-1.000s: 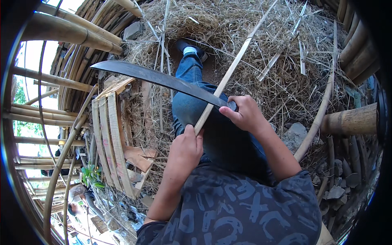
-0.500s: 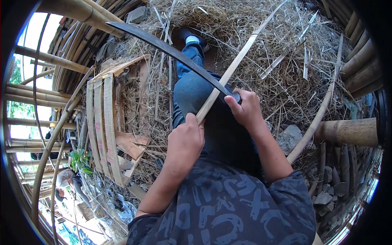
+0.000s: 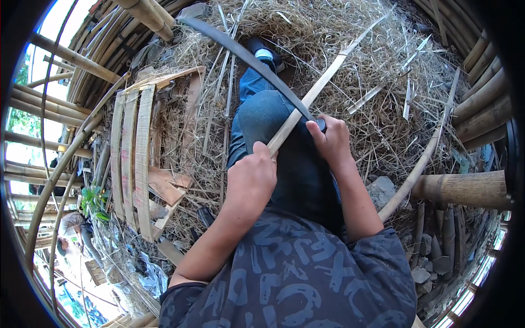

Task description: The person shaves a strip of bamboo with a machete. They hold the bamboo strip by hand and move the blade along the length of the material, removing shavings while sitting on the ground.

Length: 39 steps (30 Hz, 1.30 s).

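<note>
My left hand [image 3: 252, 176] is closed round the near end of a pale bamboo strip [image 3: 321, 83], which slants away to the far right above my knee. In my right hand [image 3: 332, 139] is the dark handle of a machete [image 3: 238, 50], my thumb lying along its base. The long, slightly curved blade points to the far left and crosses over the strip close to the handle, seemingly touching it. Beneath both lies my knee in blue jeans [image 3: 264, 119].
Thin shavings [image 3: 377, 126] cover the ground around my leg. A slatted wooden crate [image 3: 130, 158] stands at left, bamboo poles [image 3: 65, 52] beyond it. At right lie a thick bamboo pole [image 3: 465, 188], a long bent stick [image 3: 418, 169] and stones [image 3: 383, 192]. Another person [image 3: 76, 227] is far left.
The blade has turned a little, its tip moving right, and its crossing with the strip has shifted slightly. Both hands keep their hold. The whole view has shifted a little.
</note>
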Available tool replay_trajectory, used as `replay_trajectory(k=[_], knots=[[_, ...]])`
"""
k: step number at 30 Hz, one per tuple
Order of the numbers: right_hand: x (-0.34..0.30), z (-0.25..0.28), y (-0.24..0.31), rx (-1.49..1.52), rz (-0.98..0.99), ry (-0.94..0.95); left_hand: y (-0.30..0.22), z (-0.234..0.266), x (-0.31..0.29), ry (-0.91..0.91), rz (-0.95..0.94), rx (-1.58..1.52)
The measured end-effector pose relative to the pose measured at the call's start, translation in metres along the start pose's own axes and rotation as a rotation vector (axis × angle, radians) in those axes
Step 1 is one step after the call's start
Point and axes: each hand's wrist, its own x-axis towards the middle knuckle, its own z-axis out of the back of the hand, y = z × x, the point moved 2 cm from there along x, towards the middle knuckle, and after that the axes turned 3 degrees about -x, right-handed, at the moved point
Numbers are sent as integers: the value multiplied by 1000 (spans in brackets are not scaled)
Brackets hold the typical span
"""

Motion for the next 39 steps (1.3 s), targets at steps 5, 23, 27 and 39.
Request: replay_trajectory(k=[5, 23, 27, 39], knots=[[9, -2, -5, -62, 21, -35, 3, 0, -1, -49, 7, 36], [10, 12, -36, 134, 159, 46, -3, 2, 4, 69, -72, 7], [56, 9, -104, 132, -157, 84, -4, 0, 2, 45, -92, 14], [10, 7, -33, 382, 99, 124, -1, 0, 7, 124, -108, -103]])
